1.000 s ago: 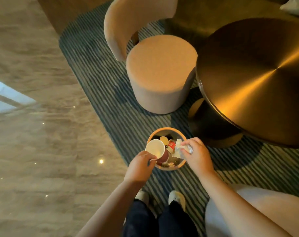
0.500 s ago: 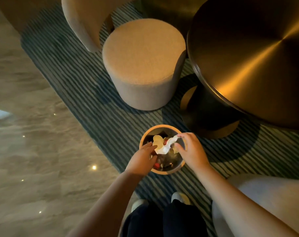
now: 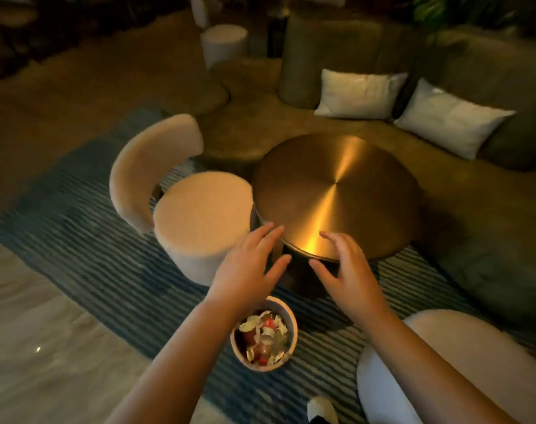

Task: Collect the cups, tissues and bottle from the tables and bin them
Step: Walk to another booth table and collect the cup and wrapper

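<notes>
Head view: left hand (image 3: 247, 265) and right hand (image 3: 343, 268) empty, fingers spread.

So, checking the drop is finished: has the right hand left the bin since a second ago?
Yes. The right hand moved off the bin toward the round table, empty.

Whole shot's smeared with motion blur. Stuff inside the bin (image 3: 292, 338) is a mushy jumble, can't pick out single items. The left forearm (image 3: 196, 341) covers the bin's far-left rim, the right hand (image 3: 347, 270) hides part of the counter's (image 3: 337, 191) near edge, and the shoe (image 3: 321, 412) is chopped by the bottom edge.
</notes>
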The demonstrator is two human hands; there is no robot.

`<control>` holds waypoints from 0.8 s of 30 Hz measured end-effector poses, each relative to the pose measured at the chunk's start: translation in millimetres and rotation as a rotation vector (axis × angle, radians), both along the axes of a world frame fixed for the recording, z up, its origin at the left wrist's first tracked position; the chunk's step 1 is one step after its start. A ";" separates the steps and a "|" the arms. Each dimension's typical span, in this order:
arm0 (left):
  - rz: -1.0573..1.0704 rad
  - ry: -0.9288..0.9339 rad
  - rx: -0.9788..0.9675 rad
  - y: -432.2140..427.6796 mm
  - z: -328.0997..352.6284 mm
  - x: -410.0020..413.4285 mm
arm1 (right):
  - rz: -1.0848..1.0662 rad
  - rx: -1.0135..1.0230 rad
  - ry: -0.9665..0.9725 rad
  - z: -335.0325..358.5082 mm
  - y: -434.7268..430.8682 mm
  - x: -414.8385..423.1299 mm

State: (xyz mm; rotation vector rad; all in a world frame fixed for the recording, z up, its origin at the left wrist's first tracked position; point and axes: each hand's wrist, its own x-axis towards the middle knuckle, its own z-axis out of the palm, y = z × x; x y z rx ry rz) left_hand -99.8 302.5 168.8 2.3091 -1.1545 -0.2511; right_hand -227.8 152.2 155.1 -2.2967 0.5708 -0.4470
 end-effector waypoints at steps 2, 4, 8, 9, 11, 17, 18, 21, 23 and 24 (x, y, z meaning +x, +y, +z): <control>-0.080 -0.137 -0.044 -20.1 68.8 -10.4 | -0.063 -0.077 -0.055 62.3 -10.2 -17.0; -0.148 -0.250 -0.089 -35.3 129.8 -29.2 | -0.106 -0.179 -0.090 118.8 -19.0 -40.1; -0.262 -0.397 -0.113 -53.9 216.4 -82.1 | -0.169 -0.318 -0.077 202.1 -27.6 -103.5; -0.281 -0.413 -0.127 -56.1 231.2 -98.4 | -0.185 -0.358 -0.078 217.2 -27.1 -122.0; -0.317 -0.429 -0.181 -58.9 253.7 -134.4 | -0.232 -0.441 -0.091 242.4 -23.1 -161.6; -0.443 -0.471 -0.329 -79.3 296.4 -265.7 | -0.388 -0.496 -0.124 289.1 -9.6 -313.7; -0.451 -0.504 -0.335 -85.1 300.7 -291.0 | -0.406 -0.477 -0.118 293.8 -9.0 -343.2; -0.479 -0.570 -0.339 -102.2 304.9 -372.7 | -0.472 -0.450 -0.068 302.0 -10.3 -433.8; -0.513 -0.565 -0.363 -113.1 304.9 -425.5 | -0.508 -0.459 -0.033 303.6 -13.8 -489.5; -0.538 -0.549 -0.379 -118.8 305.2 -451.0 | -0.522 -0.464 -0.014 303.8 -15.5 -516.0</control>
